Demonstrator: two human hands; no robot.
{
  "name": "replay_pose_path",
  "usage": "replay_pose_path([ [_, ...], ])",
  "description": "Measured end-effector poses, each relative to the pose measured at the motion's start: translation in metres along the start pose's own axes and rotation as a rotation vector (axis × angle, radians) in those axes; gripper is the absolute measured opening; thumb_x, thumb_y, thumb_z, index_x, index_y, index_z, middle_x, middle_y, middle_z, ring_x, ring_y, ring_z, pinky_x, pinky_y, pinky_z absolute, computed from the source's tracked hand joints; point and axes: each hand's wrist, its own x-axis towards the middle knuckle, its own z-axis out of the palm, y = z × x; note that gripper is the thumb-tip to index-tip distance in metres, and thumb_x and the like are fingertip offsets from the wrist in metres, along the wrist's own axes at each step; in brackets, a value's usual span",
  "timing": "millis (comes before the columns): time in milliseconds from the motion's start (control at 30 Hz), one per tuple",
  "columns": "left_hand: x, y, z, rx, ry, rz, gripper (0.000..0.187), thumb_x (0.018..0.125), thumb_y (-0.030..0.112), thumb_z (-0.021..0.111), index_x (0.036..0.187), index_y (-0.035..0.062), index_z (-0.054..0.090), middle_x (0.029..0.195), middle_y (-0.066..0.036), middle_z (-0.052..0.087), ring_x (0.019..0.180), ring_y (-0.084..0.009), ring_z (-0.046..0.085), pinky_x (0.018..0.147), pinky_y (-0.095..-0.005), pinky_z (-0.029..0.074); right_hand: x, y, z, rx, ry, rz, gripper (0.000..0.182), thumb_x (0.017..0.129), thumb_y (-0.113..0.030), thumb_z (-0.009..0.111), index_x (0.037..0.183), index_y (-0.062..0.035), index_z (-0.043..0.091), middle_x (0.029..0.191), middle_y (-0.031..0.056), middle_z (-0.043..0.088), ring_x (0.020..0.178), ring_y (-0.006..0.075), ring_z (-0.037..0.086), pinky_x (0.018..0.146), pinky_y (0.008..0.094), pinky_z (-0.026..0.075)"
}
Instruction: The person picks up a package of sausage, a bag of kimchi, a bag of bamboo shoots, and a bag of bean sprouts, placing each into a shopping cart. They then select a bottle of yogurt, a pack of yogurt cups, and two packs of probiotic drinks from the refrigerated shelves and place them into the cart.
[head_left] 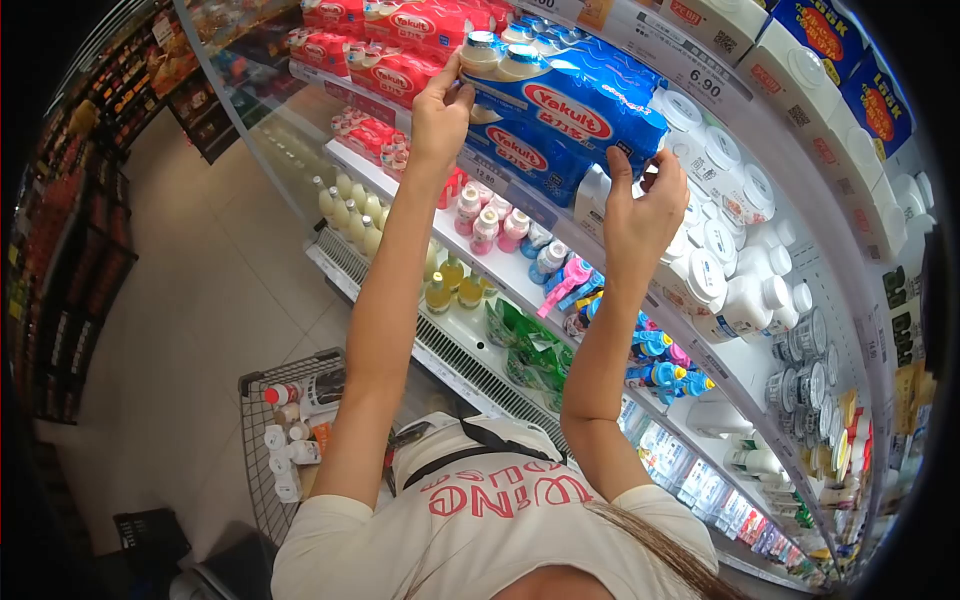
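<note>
Both my arms reach up to a dairy shelf. A blue Yakult multipack [565, 105], wrapped in printed film with bottle tops showing at its left end, is between my hands. My left hand [441, 118] grips its left end, thumb in front and fingers behind. At the lower right corner, my right hand [645, 205] holds it with the thumb on the front and fingers curled round the end. Another blue Yakult pack [515, 150] sits directly below on the shelf. Red Yakult packs [395, 75] are stacked to the left of my left hand.
White tubs [720, 150] stand right of my right hand. Lower shelves carry pink-and-white bottles [485, 228] and yellow bottles [439, 292]. A wire shopping cart [262, 440] with goods stands at lower left beside me. The shelf edge [520, 195] with price tags runs below the packs.
</note>
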Motion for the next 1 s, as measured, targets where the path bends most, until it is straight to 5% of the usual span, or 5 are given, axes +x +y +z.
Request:
replay_pose_path([
  [233,0.053,-0.046,0.016,0.719,0.091,0.050,0.050,0.084,0.018,0.058,0.133,0.0184,0.052,0.115,-0.015,0.063,0.105,-0.0328,0.060,0.089,-0.0510,0.037,0.027,0.031,0.055,-0.255,-0.069,0.010,0.042,0.077,-0.033,0.074,0.089,0.0043,0.058,0.086,0.0181,0.060,0.083,0.0356,0.059,0.074,0.0425,0.046],
  [567,-0.015,-0.032,0.027,0.645,0.548,0.433,0.029,0.074,0.007,0.067,0.103,0.0035,0.064,0.108,-0.016,0.055,0.106,-0.0314,0.049,0.089,-0.0438,0.036,0.041,0.062,0.073,-0.473,-0.101,-0.064,0.064,0.076,-0.059,0.065,0.085,0.0045,0.066,0.083,0.0184,0.068,0.078,0.0356,0.066,0.070,0.0434,0.052],
  [700,-0.138,-0.018,-0.004,0.555,0.418,0.266,0.017,0.077,-0.001,0.059,0.092,0.0016,0.066,0.098,-0.012,0.055,0.096,-0.0303,0.052,0.087,-0.0412,0.039,0.045,0.073,0.079,-0.576,-0.144,-0.098,0.063,0.074,-0.056,0.068,0.092,0.0045,0.065,0.094,0.0202,0.065,0.088,0.0360,0.063,0.074,0.0439,0.051],
  [800,-0.243,-0.024,-0.044,0.595,0.339,0.003,0.017,0.081,0.000,0.056,0.096,0.0001,0.064,0.098,-0.014,0.056,0.091,-0.0320,0.057,0.081,-0.0396,0.046,0.024,0.048,0.060,-0.575,0.373,-0.429,0.061,0.075,-0.048,0.071,0.104,0.0043,0.059,0.106,0.0204,0.057,0.094,0.0352,0.058,0.080,0.0437,0.049],
  [1000,-0.464,-0.035,-0.142,0.977,0.500,-0.656,0.018,0.082,0.007,0.058,0.098,0.0017,0.064,0.096,-0.019,0.060,0.094,-0.0355,0.058,0.080,-0.0413,0.047,-0.119,-0.041,0.047,0.348,-0.192,-0.371,0.033,0.084,-0.007,0.066,0.113,0.0019,0.054,0.108,0.0170,0.054,0.095,0.0273,0.055,0.082,0.0363,0.047],
])
